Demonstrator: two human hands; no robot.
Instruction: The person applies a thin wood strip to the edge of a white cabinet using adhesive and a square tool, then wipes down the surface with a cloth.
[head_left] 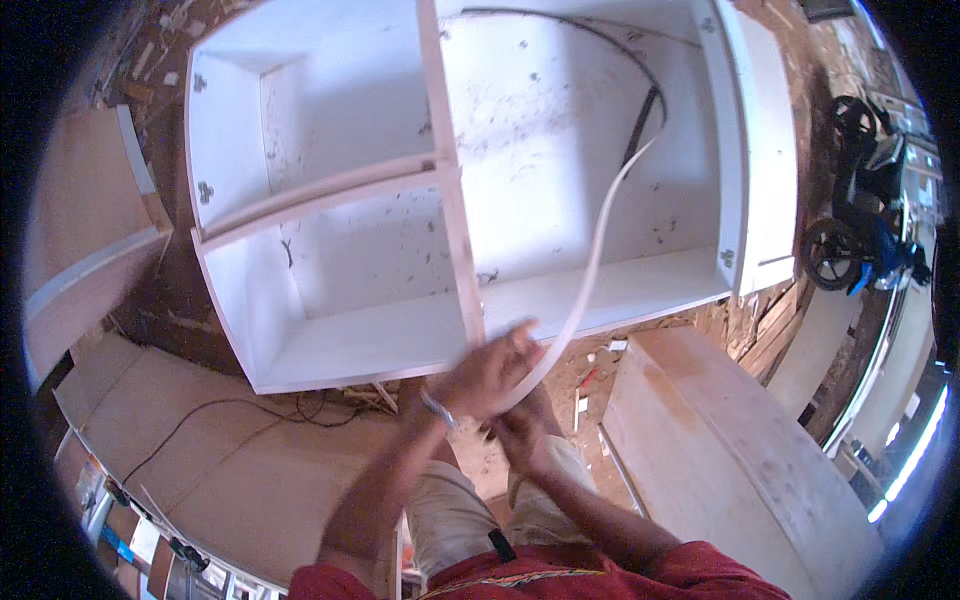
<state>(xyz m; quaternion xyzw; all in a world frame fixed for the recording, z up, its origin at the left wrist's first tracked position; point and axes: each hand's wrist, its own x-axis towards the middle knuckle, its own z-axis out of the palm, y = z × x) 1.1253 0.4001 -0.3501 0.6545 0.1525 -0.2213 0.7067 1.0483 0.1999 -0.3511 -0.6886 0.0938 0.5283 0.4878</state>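
A long, thin edging strip (598, 240), pale on one face and dark on the other, arcs from my hands up into the large right-hand compartment of a white cabinet (465, 240). My left hand (488, 378), with a bracelet at its wrist, is closed around the strip near its lower end; motion smears the fingers a little. Just below and to the right, my right hand (520, 438) is closed at the same end of the strip, its fingertips partly hidden. Both hands are in front of the cabinet's near edge, above my knees.
Wooden panels or boxes stand at the left (90, 220) and lower right (710, 430). A brown board (230, 460) at lower left carries a dark cable (190, 412). Scraps litter the ground, and a motorcycle (860, 220) is at the far right.
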